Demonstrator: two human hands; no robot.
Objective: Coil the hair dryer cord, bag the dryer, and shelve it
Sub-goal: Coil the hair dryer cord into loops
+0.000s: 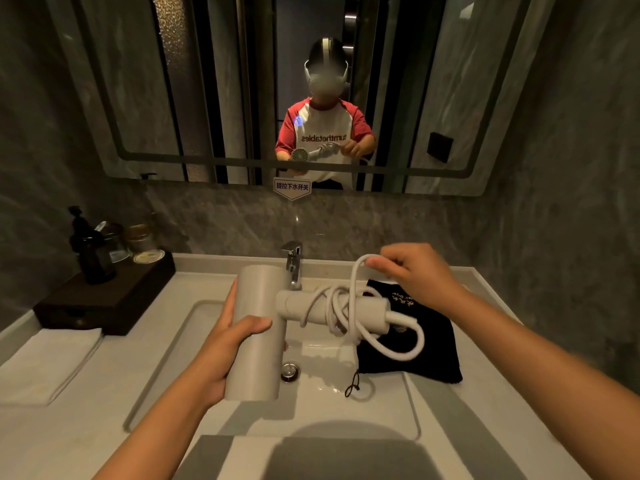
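Observation:
A pale grey hair dryer [258, 327] is held over the sink, its barrel gripped by my left hand [225, 344] and its handle pointing right. The white cord [349, 306] is looped a few times around the handle, with a loose loop hanging off the handle's end. My right hand [412, 271] pinches the cord above the handle, lifting a loop. A black drawstring bag [433, 351] with gold lettering lies flat on the counter at the sink's right edge, partly behind the cord.
A white sink basin [194, 341] with a chrome tap [293, 261] and drain [289, 370] lies below. At the left are a folded white towel [48, 362] and a dark tray [104, 299] with a pump bottle and jars. A mirror hangs above.

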